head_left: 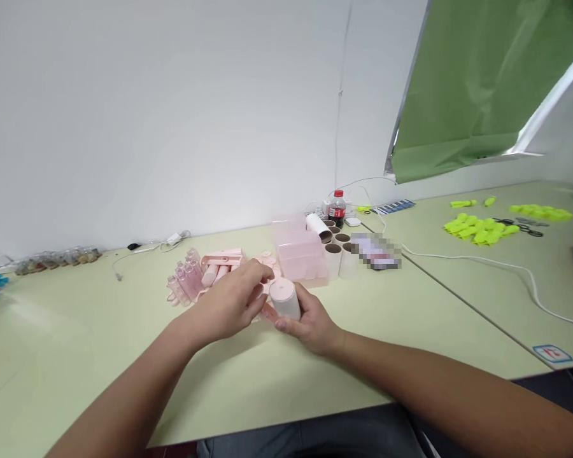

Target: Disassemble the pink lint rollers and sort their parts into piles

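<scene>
A white paper-tube cylinder [287, 305] with a pale pink round end piece [282, 289] is gripped in my right hand [318, 323], its pink end tilted up towards me. The fingers wrap the far side and the thumb presses the near side. My left hand [241, 294] is just left of the cylinder, its fingers curled and the thumb below them. What it holds, if anything, is hidden. Behind the hands lie small pink round pieces [267, 256]. Clear pink bottles [186, 277] stand to the left, beside a pink plastic holder [224, 257] with pale rollers.
Translucent pink boxes [300, 251] stand behind the cylinder. Several brown-lined tubes [334, 250] and a cola bottle [337, 210] are to their right. A blurred phone-like item [376, 251], a white cable [468, 256] and yellow-green pieces [480, 228] lie farther right. A seam crosses the table.
</scene>
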A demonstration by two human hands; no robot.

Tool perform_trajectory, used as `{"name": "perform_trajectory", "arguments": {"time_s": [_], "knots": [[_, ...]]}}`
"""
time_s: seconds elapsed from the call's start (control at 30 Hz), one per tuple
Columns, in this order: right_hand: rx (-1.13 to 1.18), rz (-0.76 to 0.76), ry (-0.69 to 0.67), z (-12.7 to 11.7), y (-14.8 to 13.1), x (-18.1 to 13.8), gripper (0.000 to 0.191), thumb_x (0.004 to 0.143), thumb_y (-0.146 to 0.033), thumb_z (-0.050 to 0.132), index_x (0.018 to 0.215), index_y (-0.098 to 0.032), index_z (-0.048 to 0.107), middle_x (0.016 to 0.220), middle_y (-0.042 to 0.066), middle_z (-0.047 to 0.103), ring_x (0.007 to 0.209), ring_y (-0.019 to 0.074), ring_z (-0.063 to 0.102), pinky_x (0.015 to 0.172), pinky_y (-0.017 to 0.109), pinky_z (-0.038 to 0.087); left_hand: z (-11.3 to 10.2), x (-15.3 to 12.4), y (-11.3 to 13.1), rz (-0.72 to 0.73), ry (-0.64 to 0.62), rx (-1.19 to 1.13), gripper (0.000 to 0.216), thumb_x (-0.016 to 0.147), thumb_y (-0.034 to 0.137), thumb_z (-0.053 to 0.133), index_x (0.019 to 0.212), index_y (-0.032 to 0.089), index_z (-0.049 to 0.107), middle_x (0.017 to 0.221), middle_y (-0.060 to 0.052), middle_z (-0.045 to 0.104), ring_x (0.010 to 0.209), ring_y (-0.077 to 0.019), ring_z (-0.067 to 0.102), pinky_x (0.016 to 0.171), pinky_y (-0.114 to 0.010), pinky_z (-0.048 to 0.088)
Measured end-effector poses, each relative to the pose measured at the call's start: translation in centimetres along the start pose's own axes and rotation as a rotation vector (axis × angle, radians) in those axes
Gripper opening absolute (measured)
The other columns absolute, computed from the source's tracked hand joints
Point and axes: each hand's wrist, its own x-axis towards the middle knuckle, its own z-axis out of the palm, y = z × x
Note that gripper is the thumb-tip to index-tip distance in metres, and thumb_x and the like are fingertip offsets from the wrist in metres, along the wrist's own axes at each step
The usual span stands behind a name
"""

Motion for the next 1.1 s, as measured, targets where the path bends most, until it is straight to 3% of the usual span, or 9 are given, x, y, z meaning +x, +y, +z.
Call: {"name": "perform_trajectory", "arguments": {"time_s": [0.1, 0.23, 0.37, 0.6, 0.83, 0.97, 1.1], "knots": [[0.032, 0.045, 0.099, -0.7, -0.2, 0.7, 0.051, 0.076, -0.045, 0.074, 0.116, -0.021, 0.054, 0.105, 0.006, 0.064, 0.096, 0.0229, 0.059, 0.082, 0.034, 0.048, 1.7, 0.1, -1.3, -0.051, 0.093, 0.068, 0.020, 0.087, 0.013, 0.048, 0.105, 0.022, 0.049, 0.095, -0.004, 0.060, 0.083, -0.0179, 0.058, 0.067, -0.028, 0.043], [0.020, 0.110, 0.167, -1.5, -0.5, 1.3, 0.050, 0.078, -0.046, 0.072, 0.119, -0.022, 0.054, 0.105, 0.007, 0.064, 0.096, 0.0243, 0.060, 0.076, 0.034, 0.050, 3.1, 0.1, -2.7, -0.144, 0.073, 0.079, 0.019, 0.088, 0.015, 0.048, 0.105, 0.022, 0.054, 0.095, -0.004, 0.064, 0.083, -0.0195, 0.060, 0.066, -0.029, 0.043], [-0.018, 0.167, 0.123, -1.5, -0.6, 1.4, 0.051, 0.076, -0.046, 0.073, 0.118, -0.022, 0.056, 0.101, 0.007, 0.065, 0.090, 0.0239, 0.061, 0.067, 0.032, 0.050, 3.8, 0.0, -3.4, -0.171, 0.013, 0.085, 0.019, 0.087, 0.014, 0.048, 0.101, 0.022, 0.058, 0.093, -0.003, 0.066, 0.081, -0.0190, 0.061, 0.064, -0.028, 0.041], [-0.111, 0.140, 0.037, -1.4, -0.4, 1.1, 0.046, 0.076, -0.043, 0.074, 0.113, -0.020, 0.060, 0.106, 0.006, 0.065, 0.097, 0.0237, 0.059, 0.080, 0.033, 0.047, 4.0, -0.3, -3.6, -0.136, -0.155, 0.148, 0.017, 0.086, 0.014, 0.048, 0.089, 0.021, 0.063, 0.081, -0.004, 0.064, 0.080, -0.0216, 0.057, 0.064, -0.029, 0.037], [-0.137, 0.214, 0.020, -1.5, -0.3, 1.1, 0.047, 0.075, -0.043, 0.074, 0.113, -0.019, 0.060, 0.109, 0.007, 0.066, 0.097, 0.0242, 0.059, 0.081, 0.034, 0.047, 4.0, -0.9, -3.9, -0.215, -0.237, 0.333, 0.027, 0.074, -0.003, 0.045, 0.074, 0.020, 0.060, 0.074, -0.006, 0.062, 0.078, -0.0239, 0.054, 0.067, -0.033, 0.036], [-0.139, 0.233, 0.024, -1.4, -0.4, 1.1, 0.048, 0.075, -0.041, 0.074, 0.116, -0.019, 0.058, 0.110, 0.007, 0.065, 0.099, 0.0240, 0.059, 0.081, 0.034, 0.048, 3.8, -0.9, -3.5, -0.220, -0.117, 0.204, 0.020, 0.081, 0.006, 0.049, 0.087, 0.020, 0.063, 0.085, -0.007, 0.066, 0.087, -0.0247, 0.057, 0.075, -0.036, 0.041], [-0.178, 0.225, -0.017, -1.3, -0.3, 1.1, 0.044, 0.076, -0.039, 0.073, 0.114, -0.020, 0.062, 0.109, 0.006, 0.066, 0.097, 0.0234, 0.060, 0.080, 0.032, 0.047, 3.5, -0.9, -2.1, -0.161, 0.132, -0.226, 0.028, 0.091, 0.032, 0.053, 0.117, 0.023, 0.055, 0.113, -0.007, 0.063, 0.095, -0.0204, 0.058, 0.079, -0.033, 0.048]]}}
